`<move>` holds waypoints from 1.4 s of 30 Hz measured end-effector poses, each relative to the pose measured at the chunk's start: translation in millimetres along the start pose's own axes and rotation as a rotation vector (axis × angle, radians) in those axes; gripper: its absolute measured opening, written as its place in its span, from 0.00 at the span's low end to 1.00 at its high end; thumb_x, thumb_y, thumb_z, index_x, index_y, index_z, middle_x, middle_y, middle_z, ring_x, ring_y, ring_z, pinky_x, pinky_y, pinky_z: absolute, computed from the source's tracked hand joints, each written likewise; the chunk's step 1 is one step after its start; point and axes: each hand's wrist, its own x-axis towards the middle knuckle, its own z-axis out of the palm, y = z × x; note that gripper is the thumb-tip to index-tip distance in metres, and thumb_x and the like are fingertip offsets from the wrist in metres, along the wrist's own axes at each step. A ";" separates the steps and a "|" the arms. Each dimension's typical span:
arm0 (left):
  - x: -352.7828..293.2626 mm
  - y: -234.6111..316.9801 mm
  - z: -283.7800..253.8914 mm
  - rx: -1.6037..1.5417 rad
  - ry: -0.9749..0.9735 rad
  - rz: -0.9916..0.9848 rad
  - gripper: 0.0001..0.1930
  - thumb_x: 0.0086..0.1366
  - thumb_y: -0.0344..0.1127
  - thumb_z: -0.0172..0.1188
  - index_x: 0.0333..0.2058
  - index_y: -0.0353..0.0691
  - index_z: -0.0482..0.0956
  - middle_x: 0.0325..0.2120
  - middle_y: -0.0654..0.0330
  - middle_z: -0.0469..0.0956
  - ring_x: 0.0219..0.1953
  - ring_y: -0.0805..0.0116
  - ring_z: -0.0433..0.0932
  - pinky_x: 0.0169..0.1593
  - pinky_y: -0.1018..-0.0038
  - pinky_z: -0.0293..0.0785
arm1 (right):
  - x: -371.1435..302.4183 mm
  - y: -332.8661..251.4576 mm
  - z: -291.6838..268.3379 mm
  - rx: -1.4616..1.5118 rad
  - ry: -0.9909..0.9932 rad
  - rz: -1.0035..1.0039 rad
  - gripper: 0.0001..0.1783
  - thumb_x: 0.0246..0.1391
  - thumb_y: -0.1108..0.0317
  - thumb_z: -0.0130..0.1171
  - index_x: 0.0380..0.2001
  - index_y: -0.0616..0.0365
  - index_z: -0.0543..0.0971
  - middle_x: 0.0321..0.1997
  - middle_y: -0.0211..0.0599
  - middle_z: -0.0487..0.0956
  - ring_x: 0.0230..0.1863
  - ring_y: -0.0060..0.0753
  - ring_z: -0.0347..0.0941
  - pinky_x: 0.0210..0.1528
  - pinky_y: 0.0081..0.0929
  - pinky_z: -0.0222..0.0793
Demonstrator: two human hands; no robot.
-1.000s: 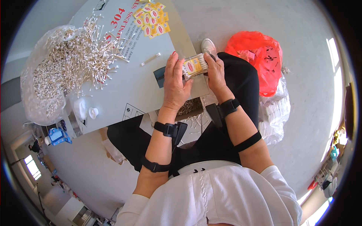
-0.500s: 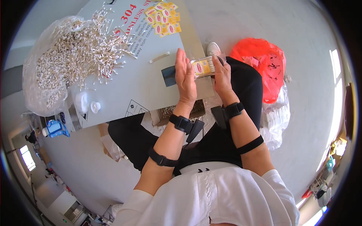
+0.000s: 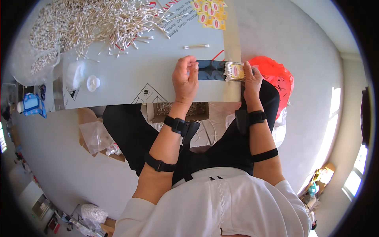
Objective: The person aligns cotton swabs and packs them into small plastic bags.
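Note:
My right hand (image 3: 252, 78) grips a small pack of cotton swabs (image 3: 235, 71) with a yellow label card, thumb and fingers at its right end. The white swab tips face left, over the right end of a dark glossy rectangle (image 3: 210, 70) on the table, which mirrors them. At the rectangle's left edge is my left hand (image 3: 184, 79), its fingers curled in toward the thumb. Nothing shows between them. Just beyond, a few loose cotton swabs (image 3: 196, 46) lie together on the table (image 3: 130, 71).
A large heap of cotton swabs (image 3: 98, 23) spills from a clear bag at the far left. Yellow cards (image 3: 211, 14) lie at the far edge. A small white round container (image 3: 93, 83) stands left. A red plastic bag (image 3: 282, 79) sits right, an open box (image 3: 177, 112) below the table.
My left hand has left the pack's side and gone from flat and stretched to curled. The right hand now holds the pack at the dark rectangle. The view has shifted, with the table appearing farther up.

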 end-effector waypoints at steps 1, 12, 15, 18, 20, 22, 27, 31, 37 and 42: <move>0.1 0.6 -2.4 -0.009 0.017 -0.007 0.08 0.64 0.26 0.57 0.42 0.35 0.74 0.36 0.56 0.78 0.35 0.64 0.80 0.40 0.72 0.77 | -0.7 -3.7 1.7 -0.016 -0.011 -0.006 0.22 0.55 0.49 0.66 0.31 0.60 0.78 0.26 0.26 0.74 0.29 0.16 0.67 0.32 0.17 0.64; 3.3 6.5 -9.0 -0.053 0.023 0.070 0.11 0.59 0.22 0.58 0.41 0.35 0.73 0.32 0.52 0.76 0.32 0.57 0.78 0.37 0.68 0.76 | -4.4 -10.6 5.5 0.288 -0.045 0.222 0.18 0.57 0.55 0.64 0.36 0.61 0.79 0.34 0.31 0.80 0.34 0.25 0.77 0.39 0.25 0.75; 2.6 5.4 -9.3 -0.027 -0.010 0.055 0.09 0.63 0.25 0.58 0.42 0.36 0.74 0.34 0.55 0.78 0.33 0.64 0.79 0.38 0.73 0.77 | -1.4 -8.0 -0.1 0.287 -0.045 0.211 0.18 0.58 0.55 0.64 0.37 0.62 0.79 0.36 0.32 0.80 0.36 0.26 0.77 0.42 0.26 0.75; 3.5 6.0 -8.7 -0.046 -0.007 0.071 0.09 0.62 0.24 0.58 0.42 0.36 0.74 0.34 0.55 0.78 0.33 0.63 0.79 0.38 0.72 0.77 | 2.9 -6.5 -2.5 0.274 -0.022 0.216 0.18 0.57 0.55 0.64 0.37 0.62 0.79 0.37 0.31 0.80 0.38 0.26 0.76 0.44 0.26 0.74; 2.5 5.8 -9.5 -0.054 -0.012 0.073 0.09 0.61 0.23 0.58 0.42 0.36 0.73 0.34 0.56 0.78 0.32 0.63 0.79 0.37 0.72 0.76 | 0.5 -7.2 -1.8 0.253 -0.023 0.213 0.19 0.57 0.55 0.64 0.37 0.62 0.79 0.38 0.32 0.80 0.38 0.26 0.76 0.45 0.27 0.74; 2.5 6.2 -9.1 -0.059 0.000 0.078 0.10 0.61 0.23 0.58 0.42 0.36 0.73 0.33 0.56 0.77 0.32 0.63 0.79 0.37 0.72 0.76 | 0.8 -7.6 -2.0 0.243 -0.031 0.214 0.19 0.57 0.55 0.64 0.37 0.62 0.79 0.38 0.32 0.80 0.38 0.26 0.76 0.45 0.27 0.74; 2.6 8.0 -8.0 -0.059 0.009 0.081 0.10 0.61 0.23 0.58 0.41 0.36 0.73 0.33 0.56 0.77 0.32 0.63 0.78 0.37 0.72 0.76 | 4.4 -6.8 -5.3 0.284 -0.059 0.240 0.20 0.57 0.54 0.65 0.38 0.62 0.79 0.38 0.34 0.80 0.38 0.28 0.77 0.45 0.29 0.76; 2.3 8.8 -8.2 -0.027 -0.007 0.089 0.11 0.58 0.22 0.58 0.41 0.36 0.73 0.34 0.54 0.77 0.32 0.60 0.78 0.37 0.70 0.76 | 5.0 -7.0 -5.2 0.299 -0.106 0.265 0.21 0.57 0.54 0.64 0.39 0.63 0.77 0.38 0.35 0.80 0.38 0.30 0.78 0.43 0.30 0.77; -10.7 18.7 -3.7 0.318 -0.282 0.218 0.12 0.52 0.26 0.60 0.37 0.33 0.75 0.37 0.53 0.76 0.47 0.55 0.74 0.50 0.63 0.71 | 3.2 -8.5 -5.7 0.259 -0.056 0.263 0.22 0.58 0.53 0.63 0.42 0.64 0.75 0.39 0.36 0.80 0.37 0.32 0.78 0.43 0.32 0.78; -40.0 36.3 14.0 0.659 -0.393 0.280 0.24 0.60 0.42 0.58 0.51 0.30 0.75 0.57 0.50 0.68 0.64 0.53 0.60 0.64 0.53 0.55 | 1.8 -7.3 -8.8 0.261 -0.064 0.279 0.23 0.59 0.52 0.61 0.43 0.64 0.75 0.40 0.38 0.80 0.38 0.34 0.79 0.43 0.34 0.78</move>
